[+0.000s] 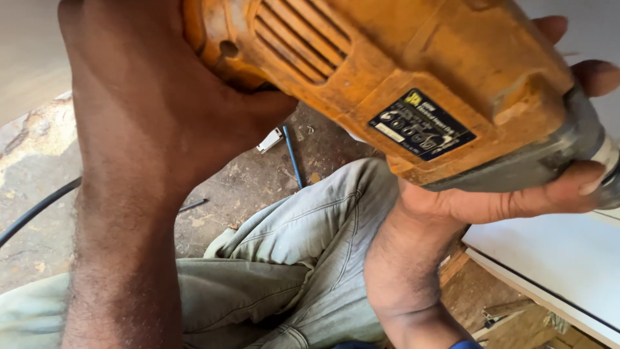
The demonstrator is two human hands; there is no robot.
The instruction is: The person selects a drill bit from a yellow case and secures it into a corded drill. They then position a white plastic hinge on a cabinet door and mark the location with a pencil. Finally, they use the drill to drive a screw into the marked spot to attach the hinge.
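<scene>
Orange and scuffed, the power drill (413, 84) fills the top of my view, closest to the lens, with its vent slots toward the upper left and a dark label plate on its flank. Its grey front collar sits at the right edge of the frame.

My left hand (168, 97) is wrapped around the rear of the drill body at upper left, clenched on it, with the forearm running straight down the left side of the picture. My right hand (516, 194) cups the drill from beneath near the grey collar; the thumb lies along the lower edge and fingertips (597, 74) show past the far side, so this hand is grasping the tool too.

Below the drill I see pale grey-green trousers (284, 258) across the middle and bottom of the frame. Beyond them is a dusty floor (258, 174) strewn with wood chips. A thin blue rod (292, 155) lies on it, just beside a small white clip (270, 139). A black cable (39, 208) runs across the floor at left. At lower right sits a white panel (555, 258), with wood scraps under its edge.
</scene>
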